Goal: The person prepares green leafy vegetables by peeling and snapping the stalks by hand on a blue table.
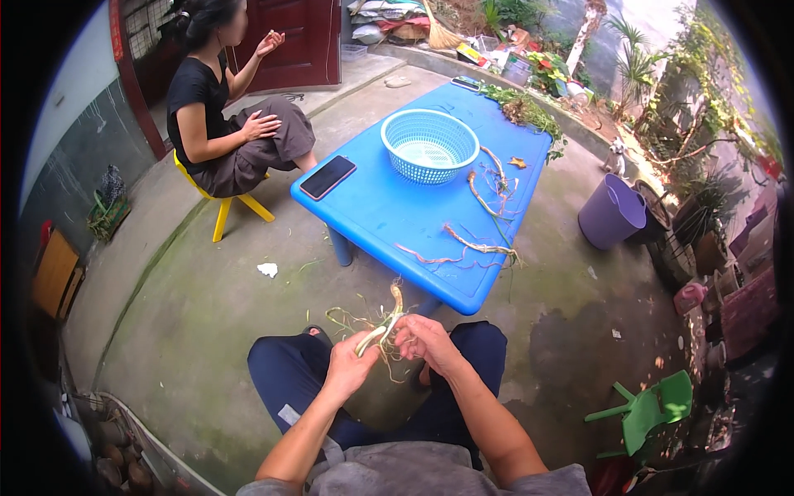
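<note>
Over my lap, my left hand (350,364) is closed around a pale, thick plant root (395,304) with many thin rootlets hanging off it. The root slants upward, its brownish end pointing toward the table. My right hand (424,340) pinches at the root's side among the rootlets, fingers bent together. Just beyond, on the blue table (364,219), lie several more long roots, one a pale root (480,244) near the right edge. A light blue plastic basket (426,169) stands behind them; a few holes show in its bare bottom.
A phone (328,178) lies on the table's left corner, and leafy green stems (521,110) lie at its far right. At the left a person (219,107) sits on a yellow stool (222,215). A purple bucket (612,212) and a green chair (645,413) stand to the right.
</note>
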A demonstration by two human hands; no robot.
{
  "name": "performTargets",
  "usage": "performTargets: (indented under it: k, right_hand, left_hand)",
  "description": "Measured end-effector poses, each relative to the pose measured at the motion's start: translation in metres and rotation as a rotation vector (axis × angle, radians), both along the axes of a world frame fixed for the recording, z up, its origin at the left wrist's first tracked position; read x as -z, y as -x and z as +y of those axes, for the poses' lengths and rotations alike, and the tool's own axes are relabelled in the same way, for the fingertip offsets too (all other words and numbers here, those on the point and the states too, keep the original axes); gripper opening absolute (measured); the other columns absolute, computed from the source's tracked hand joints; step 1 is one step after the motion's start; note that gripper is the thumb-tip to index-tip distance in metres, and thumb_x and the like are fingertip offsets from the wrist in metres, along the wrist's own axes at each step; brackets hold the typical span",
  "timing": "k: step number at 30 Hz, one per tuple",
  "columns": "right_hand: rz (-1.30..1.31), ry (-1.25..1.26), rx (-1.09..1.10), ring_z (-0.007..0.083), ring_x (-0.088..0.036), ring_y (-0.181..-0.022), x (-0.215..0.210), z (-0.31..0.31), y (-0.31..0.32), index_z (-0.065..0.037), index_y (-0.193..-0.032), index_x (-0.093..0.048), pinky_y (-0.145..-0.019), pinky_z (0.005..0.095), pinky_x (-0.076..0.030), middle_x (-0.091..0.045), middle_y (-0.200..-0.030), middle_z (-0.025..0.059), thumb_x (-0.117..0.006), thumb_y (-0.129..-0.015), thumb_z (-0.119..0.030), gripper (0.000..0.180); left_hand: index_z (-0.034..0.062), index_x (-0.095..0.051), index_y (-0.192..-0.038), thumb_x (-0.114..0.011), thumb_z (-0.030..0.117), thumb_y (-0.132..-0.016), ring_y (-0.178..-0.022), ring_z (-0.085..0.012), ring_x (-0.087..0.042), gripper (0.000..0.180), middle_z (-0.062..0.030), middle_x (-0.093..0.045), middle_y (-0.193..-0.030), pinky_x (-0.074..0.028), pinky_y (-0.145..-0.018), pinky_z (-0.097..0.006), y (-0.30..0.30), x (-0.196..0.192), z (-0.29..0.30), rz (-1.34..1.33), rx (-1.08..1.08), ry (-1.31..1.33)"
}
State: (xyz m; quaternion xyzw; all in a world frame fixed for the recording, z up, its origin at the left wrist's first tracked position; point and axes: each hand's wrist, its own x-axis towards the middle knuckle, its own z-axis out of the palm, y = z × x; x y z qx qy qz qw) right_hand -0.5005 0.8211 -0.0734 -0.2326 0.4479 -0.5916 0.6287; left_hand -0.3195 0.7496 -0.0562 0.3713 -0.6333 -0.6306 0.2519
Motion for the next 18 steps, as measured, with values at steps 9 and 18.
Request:
performTargets:
  k: [9, 18]
  right_hand:
    - [0.192, 0.019, 0.05, 0.005, -0.054, -0.057, 0.014, -0.004, -0.013, -0.002, -0.106, -0.058, -0.05, 0.0175, -0.043, -0.062, -0.076, 0.0019, -0.058, -0.093, -0.022, 0.024]
    - [0.705, -0.044, 0.15, 0.0072, -0.057, -0.057, 0.008, -0.007, -0.028, 0.0, -0.101, -0.06, -0.052, 0.0239, -0.045, -0.062, -0.07, 0.0029, -0.057, -0.089, -0.014, 0.019]
  left_hand:
    - [0.0023, -0.065, -0.1, -0.061, 0.011, -0.082, -0.063, -0.0107, -0.056, 0.02, -0.0034, -0.064, -0.075, -0.044, -0.06, -0.026, -0.006, 0.024, -0.01, -0.118, 0.208, 0.011]
    - [-0.0002, -0.064, -0.095, -0.06, 0.014, -0.086, -0.053, -0.0077, -0.052, 0.017, -0.0001, -0.062, -0.067, -0.041, -0.049, -0.025, 0.004, 0.049, -0.01, 0.07, 0.105, -0.054]
